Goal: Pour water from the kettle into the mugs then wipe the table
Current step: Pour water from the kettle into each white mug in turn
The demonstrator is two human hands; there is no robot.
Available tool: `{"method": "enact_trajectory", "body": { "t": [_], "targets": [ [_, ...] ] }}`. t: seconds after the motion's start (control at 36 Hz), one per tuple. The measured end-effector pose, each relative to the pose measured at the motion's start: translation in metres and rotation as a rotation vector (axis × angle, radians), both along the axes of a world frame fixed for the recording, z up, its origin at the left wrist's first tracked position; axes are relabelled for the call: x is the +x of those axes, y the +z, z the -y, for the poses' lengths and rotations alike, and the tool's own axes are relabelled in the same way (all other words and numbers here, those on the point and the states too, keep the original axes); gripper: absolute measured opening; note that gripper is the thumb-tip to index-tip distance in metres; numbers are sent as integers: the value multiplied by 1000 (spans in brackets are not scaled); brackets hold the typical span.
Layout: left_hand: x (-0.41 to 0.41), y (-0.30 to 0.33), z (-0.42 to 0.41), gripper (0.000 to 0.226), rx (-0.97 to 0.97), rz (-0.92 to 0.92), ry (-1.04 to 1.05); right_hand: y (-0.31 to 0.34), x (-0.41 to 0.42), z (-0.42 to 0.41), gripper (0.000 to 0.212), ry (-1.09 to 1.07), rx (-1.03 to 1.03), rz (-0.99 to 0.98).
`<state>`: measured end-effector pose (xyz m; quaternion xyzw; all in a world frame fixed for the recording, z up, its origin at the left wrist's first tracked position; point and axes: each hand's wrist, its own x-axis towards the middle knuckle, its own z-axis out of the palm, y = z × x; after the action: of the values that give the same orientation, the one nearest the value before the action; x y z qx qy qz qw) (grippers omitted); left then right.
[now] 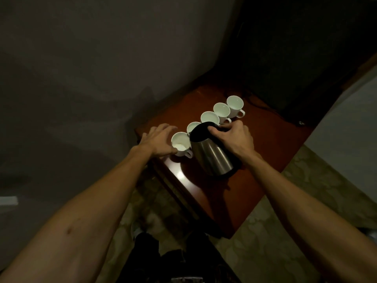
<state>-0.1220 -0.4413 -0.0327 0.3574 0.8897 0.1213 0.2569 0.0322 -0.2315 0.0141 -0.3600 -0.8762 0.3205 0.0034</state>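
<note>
Kettle (212,154): tilted over nearest mug (180,144), gripped by right hand (234,139) closed round handle
Left hand (158,140): fingers spread, steadying mug (holding nothing)
Advice: pour slowly; spout low; four mugs (221,110) wait along table (265,139)

Kettle (212,154): brushed steel body, black lid and handle, tipped toward the nearest mug, spout over its rim, base lifted off the tabletop (265,139). Five white mugs in a diagonal row on the red-brown wood: nearest mug (180,144) upright, interior looks pale, fill level unclear; second mug (192,127) partly hidden behind the kettle lid; third mug (210,117), fourth mug (222,110) and farthest mug (235,103) upright, handles pointing right, neighbours touching or nearly so.
</note>
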Motion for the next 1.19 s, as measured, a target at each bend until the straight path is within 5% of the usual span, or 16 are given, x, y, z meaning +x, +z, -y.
{"method": "enact_trajectory", "body": {
  "t": [0.14, 0.28, 1.19],
  "targets": [
    [-4, -1, -2, 89, -6, -1, -3, 2, -1, -2, 91, -5, -3, -2],
    [-6, 0, -2, 91, -17, -14, -4, 6, -3, -2, 55, 12, 15, 0],
    [-4, -5, -1, 89, 9, 7, 5, 34, -16, 0, 52, 98, 44, 96]
  ]
}}
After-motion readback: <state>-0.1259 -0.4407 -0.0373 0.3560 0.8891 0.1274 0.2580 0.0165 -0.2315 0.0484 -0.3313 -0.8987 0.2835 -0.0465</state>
